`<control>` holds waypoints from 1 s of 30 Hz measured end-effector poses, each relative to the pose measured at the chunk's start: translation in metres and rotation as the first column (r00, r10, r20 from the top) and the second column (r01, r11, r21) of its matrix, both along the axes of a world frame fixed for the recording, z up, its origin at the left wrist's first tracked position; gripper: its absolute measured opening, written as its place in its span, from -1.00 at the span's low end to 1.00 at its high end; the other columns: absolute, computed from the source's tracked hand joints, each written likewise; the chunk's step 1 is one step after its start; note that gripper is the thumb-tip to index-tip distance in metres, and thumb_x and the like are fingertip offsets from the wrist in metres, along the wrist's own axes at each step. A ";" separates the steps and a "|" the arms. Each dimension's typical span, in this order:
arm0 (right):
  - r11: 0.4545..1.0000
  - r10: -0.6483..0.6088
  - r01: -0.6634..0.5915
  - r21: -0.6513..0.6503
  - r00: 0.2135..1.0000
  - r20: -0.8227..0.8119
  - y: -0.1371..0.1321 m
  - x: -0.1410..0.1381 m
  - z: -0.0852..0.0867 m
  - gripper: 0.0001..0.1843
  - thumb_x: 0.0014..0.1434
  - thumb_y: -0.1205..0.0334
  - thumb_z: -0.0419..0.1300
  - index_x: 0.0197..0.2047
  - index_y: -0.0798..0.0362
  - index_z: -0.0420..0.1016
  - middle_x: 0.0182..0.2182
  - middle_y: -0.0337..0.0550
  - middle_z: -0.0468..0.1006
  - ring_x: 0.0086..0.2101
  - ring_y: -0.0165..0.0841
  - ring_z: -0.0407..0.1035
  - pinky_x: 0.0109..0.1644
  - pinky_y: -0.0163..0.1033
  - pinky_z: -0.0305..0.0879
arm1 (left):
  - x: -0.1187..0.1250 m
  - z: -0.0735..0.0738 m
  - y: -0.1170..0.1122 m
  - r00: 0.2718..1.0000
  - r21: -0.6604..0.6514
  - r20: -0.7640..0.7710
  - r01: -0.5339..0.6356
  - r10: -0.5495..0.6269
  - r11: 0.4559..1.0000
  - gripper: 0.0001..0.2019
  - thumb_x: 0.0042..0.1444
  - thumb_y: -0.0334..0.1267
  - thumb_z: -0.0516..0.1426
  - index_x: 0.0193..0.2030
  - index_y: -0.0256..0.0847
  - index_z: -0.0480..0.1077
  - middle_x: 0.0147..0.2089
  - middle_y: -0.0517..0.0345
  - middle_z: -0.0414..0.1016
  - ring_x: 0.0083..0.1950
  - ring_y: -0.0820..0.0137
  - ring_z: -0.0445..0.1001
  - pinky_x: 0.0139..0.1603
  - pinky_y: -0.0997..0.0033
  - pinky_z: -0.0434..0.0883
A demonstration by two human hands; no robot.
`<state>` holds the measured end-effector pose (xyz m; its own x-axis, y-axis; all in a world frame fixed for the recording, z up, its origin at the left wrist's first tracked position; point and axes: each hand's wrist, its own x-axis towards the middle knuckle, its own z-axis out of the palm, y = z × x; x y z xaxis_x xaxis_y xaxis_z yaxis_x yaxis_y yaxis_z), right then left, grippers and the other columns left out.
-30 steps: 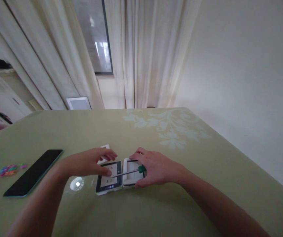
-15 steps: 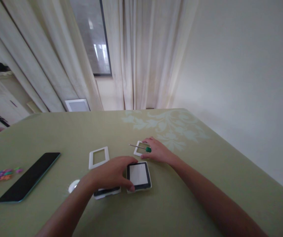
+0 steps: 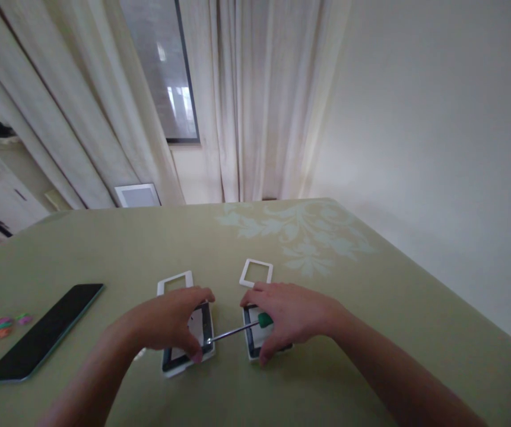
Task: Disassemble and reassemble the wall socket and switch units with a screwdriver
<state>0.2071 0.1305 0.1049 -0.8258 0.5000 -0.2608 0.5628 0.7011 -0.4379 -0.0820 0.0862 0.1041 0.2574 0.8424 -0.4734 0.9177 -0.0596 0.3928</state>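
Green plastic forms the handle (image 3: 264, 320) of a slim metal-shafted screwdriver (image 3: 236, 331), held in the right hand (image 3: 297, 311), whose thumb and fingers also straddle a white-cased, dark-bordered rectangular device (image 3: 250, 345) on the smooth olive tablecloth (image 3: 117, 246). Its shaft slants leftward, the tip over a similar device, the left one (image 3: 206, 325), which the left hand (image 3: 170, 320) spans with curved fingers and thumb; whether it grips cannot be told. Small dark marks on that panel are too tiny to read. Behind lie two thin white frames, one partly covered (image 3: 188, 279), the other squarish (image 3: 244, 273).
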 end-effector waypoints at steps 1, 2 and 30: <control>1.000 0.008 -0.008 0.007 1.000 0.021 0.000 -0.001 -0.002 -0.01 -0.06 -0.27 0.56 0.35 -0.01 0.48 0.16 0.07 0.60 0.06 0.09 0.56 0.05 -0.01 0.42 | -0.003 -0.001 0.002 1.000 -0.020 0.011 -0.013 0.013 1.000 -0.17 -0.23 -0.15 0.48 0.30 -0.03 0.51 0.26 0.08 0.62 0.26 -0.03 0.57 0.23 0.17 0.48; 1.000 0.009 -0.010 0.014 0.999 0.042 0.000 -0.002 -0.003 0.00 -0.07 -0.25 0.56 0.36 -0.02 0.46 0.15 0.05 0.61 0.05 0.09 0.57 0.02 -0.03 0.41 | -0.006 -0.003 0.004 0.999 -0.037 0.019 -0.028 0.028 0.999 -0.18 -0.24 -0.14 0.49 0.28 -0.04 0.52 0.23 0.08 0.64 0.24 -0.02 0.59 0.19 0.18 0.49; 0.934 -0.309 0.323 0.150 0.945 -0.111 0.009 0.047 0.049 -0.64 0.45 0.09 0.18 0.19 0.06 0.54 0.10 0.08 0.52 0.04 -0.07 0.50 0.22 0.04 0.38 | 0.037 -0.013 0.003 0.961 -0.025 0.257 0.110 -0.100 0.994 -0.29 0.03 0.06 0.43 0.33 -0.06 0.52 0.27 -0.01 0.56 0.27 -0.02 0.52 0.30 0.12 0.39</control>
